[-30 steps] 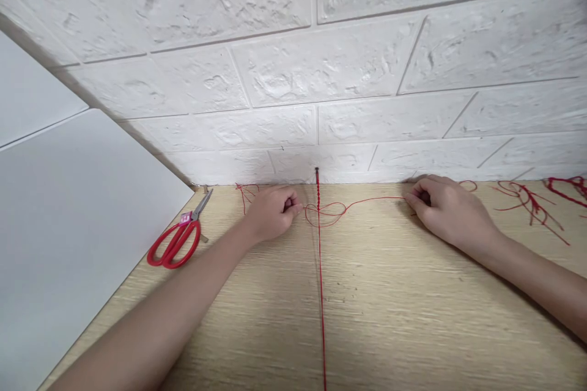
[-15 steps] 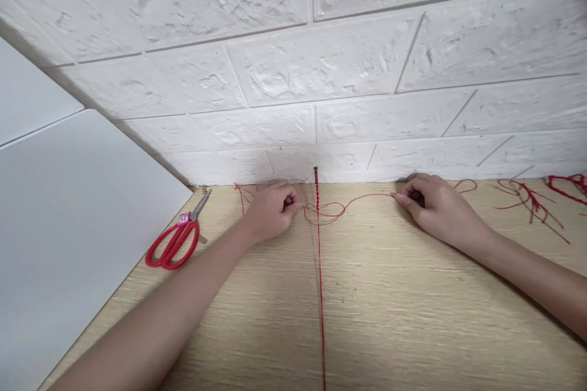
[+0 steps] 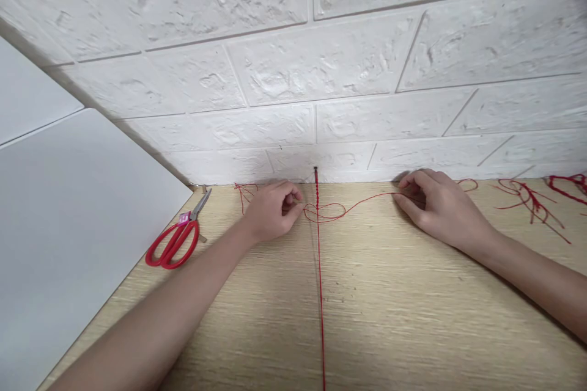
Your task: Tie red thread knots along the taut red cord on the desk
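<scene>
A taut red cord (image 3: 320,293) runs straight down the wooden table (image 3: 376,317) from a pin at the wall, with a short knotted stretch (image 3: 316,190) at its top. A loose red thread forms a loop (image 3: 325,212) around the cord. My left hand (image 3: 271,211) lies just left of the loop, fingers pinched on the thread's left end. My right hand (image 3: 435,204) rests to the right, its fingers curled on the thread (image 3: 371,198) that leads from the loop.
Red-handled scissors (image 3: 177,238) lie at the table's left edge beside a white board (image 3: 68,214). Red thread scraps (image 3: 527,198) are scattered at the far right by the white brick wall (image 3: 321,73). More thread (image 3: 243,190) lies behind my left hand.
My right hand has drawn slightly left toward the loop and loosened its fingers. The left hand's fingers have opened a little. The loop has stayed in place.
</scene>
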{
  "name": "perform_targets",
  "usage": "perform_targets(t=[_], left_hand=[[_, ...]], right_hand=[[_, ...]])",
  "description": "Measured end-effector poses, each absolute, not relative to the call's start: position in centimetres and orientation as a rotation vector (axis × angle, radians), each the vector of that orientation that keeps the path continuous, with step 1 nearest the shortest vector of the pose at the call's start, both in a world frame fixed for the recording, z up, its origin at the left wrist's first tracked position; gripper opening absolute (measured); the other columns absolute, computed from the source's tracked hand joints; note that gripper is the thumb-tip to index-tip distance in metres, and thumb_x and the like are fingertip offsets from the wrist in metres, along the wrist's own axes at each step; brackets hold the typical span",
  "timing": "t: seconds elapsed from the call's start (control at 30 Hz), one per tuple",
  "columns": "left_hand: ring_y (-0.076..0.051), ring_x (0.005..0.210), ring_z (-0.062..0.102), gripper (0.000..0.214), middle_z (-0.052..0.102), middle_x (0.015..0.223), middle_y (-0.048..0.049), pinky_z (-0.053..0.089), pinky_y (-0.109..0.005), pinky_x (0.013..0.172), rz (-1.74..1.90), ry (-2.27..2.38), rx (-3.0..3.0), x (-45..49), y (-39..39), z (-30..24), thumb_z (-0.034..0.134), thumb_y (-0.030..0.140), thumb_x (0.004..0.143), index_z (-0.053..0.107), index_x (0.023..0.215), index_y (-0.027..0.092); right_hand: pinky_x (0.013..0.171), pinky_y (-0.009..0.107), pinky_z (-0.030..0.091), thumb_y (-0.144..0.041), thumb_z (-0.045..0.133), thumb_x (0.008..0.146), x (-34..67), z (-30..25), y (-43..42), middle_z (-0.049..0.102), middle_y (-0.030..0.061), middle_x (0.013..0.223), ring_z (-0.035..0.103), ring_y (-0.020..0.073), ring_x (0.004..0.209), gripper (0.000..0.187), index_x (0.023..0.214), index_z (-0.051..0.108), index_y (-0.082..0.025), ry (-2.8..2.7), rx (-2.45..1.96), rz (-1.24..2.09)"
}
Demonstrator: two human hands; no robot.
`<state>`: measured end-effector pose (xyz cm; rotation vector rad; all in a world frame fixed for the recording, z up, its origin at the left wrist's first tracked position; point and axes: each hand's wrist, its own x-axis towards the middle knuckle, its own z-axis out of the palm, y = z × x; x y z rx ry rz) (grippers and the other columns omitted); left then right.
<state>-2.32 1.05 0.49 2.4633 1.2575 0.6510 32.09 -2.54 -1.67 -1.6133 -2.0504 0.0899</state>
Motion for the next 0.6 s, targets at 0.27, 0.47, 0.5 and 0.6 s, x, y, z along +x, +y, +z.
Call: perform_targets(t=[0.27, 0.47, 0.5, 0.6], left_hand=[[-0.015, 0.071, 0.051, 0.009, 0.057, 0.077, -0.002, 0.04, -0.028, 0.064, 0.591, 1.219, 2.486, -2.3, 1.3, 0.4, 0.06, 0.026, 0.086, 0.063, 0.084, 0.018], [-0.015, 0.072, 0.052, 0.013, 0.057, 0.077, -0.0017, 0.041, -0.029, 0.067, 0.591, 1.239, 2.486, -2.2, 1.3, 0.3, 0.06, 0.03, 0.088, 0.061, 0.084, 0.018], [-0.016, 0.072, 0.052, 0.012, 0.057, 0.077, -0.0017, 0.041, -0.029, 0.067, 0.582, 1.24, 2.489, -2.2, 1.3, 0.3, 0.06, 0.03, 0.088, 0.061, 0.084, 0.018], [-0.015, 0.072, 0.052, 0.012, 0.057, 0.077, -0.0015, 0.041, -0.029, 0.068, 0.565, 1.237, 2.504, -2.2, 1.3, 0.3, 0.06, 0.03, 0.088, 0.061, 0.085, 0.018]], right_hand=[[0.07, 0.036, 0.039, -0.035, 0.054, 0.095, 31.5, -0.8, -3.2, 0.053, 0.0017, 0.069, 0.052, 0.0198, 0.07, 0.032, 0.066, 0.046, -0.023, -2.308, -1.212, 0.409], [0.078, 0.039, 0.039, -0.026, 0.057, 0.093, 31.4, -0.5, -3.9, 0.047, -0.0016, 0.064, 0.046, 0.0168, 0.066, 0.034, 0.064, 0.04, -0.022, -2.48, -0.971, 0.46], [0.078, 0.039, 0.039, -0.027, 0.057, 0.092, 31.3, -0.5, -4.1, 0.048, -0.0014, 0.066, 0.046, 0.017, 0.066, 0.03, 0.066, 0.042, -0.022, -2.473, -0.992, 0.468], [0.073, 0.037, 0.042, -0.032, 0.058, 0.092, 30.5, -0.5, -4.7, 0.056, 0.0013, 0.077, 0.052, 0.0188, 0.071, 0.01, 0.091, 0.055, -0.023, -2.371, -1.157, 0.53]])
